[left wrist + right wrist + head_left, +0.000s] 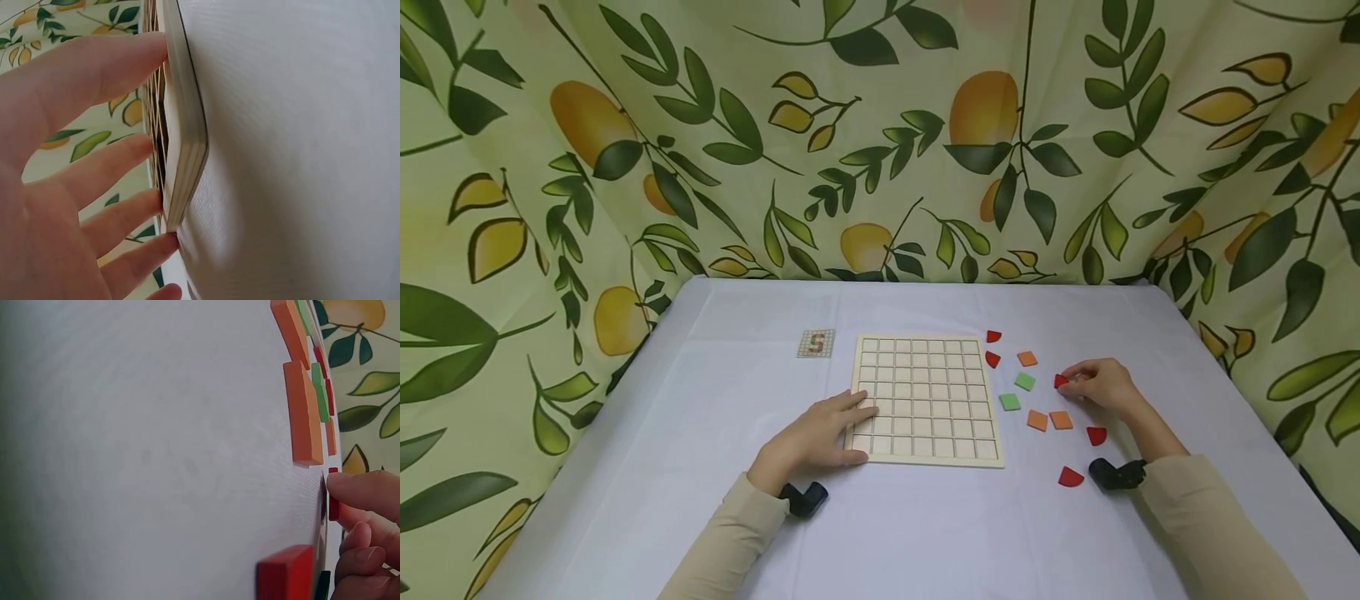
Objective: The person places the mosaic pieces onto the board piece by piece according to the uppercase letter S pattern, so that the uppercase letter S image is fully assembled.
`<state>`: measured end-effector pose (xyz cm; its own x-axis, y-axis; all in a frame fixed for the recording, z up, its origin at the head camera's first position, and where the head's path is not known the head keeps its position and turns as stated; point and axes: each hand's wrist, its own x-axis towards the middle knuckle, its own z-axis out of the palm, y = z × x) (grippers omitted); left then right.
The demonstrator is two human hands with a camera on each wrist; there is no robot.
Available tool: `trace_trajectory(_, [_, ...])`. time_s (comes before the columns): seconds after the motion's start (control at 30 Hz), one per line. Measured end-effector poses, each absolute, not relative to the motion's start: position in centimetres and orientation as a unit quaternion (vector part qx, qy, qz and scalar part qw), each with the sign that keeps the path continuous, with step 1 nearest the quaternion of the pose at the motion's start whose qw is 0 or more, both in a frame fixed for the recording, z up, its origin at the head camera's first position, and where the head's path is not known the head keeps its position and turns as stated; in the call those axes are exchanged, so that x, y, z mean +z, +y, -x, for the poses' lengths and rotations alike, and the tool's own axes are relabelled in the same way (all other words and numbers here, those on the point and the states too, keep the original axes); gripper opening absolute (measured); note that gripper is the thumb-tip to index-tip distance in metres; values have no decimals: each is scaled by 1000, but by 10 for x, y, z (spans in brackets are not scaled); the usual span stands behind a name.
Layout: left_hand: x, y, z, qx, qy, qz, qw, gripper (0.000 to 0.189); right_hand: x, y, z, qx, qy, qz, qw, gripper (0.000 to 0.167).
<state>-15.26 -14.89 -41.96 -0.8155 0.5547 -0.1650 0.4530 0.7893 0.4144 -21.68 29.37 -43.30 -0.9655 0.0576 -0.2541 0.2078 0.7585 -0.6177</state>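
Observation:
A pale wooden grid board (925, 400) lies in the middle of the table in the head view, its squares bare. My left hand (823, 429) rests on the board's left edge with spread, straight fingers; the left wrist view shows the thumb (125, 62) along the board's rim (187, 131). Right of the board, my right hand (1103, 386) pinches a red quarter-round tile (1060, 381) between thumb and fingertips. In the right wrist view this red tile (334, 509) is partly covered by the fingers.
Around the right hand lie orange tiles (1037, 420), green tiles (1025, 381) and more red quarter-round tiles (1071, 477). A small pattern card (816, 343) with an S-like figure lies left of the board. Behind the white table (625, 467) hangs a printed curtain (880, 150).

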Motion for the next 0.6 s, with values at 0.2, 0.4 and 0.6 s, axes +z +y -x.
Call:
trace_trajectory(0.2, [-419,-147,149,181,936,-269,141,68,-432,289,216,-348,931,-63,95,40])
trace_trajectory(0.4, [-419,-143,147,165,936,-281,134,66,-429,280,214,-358,928,-59,86,41])
trace_trajectory(0.6, [-420,-141,146,164,932,-293,138,64,-427,269,215,-362,927,-60,79,41])
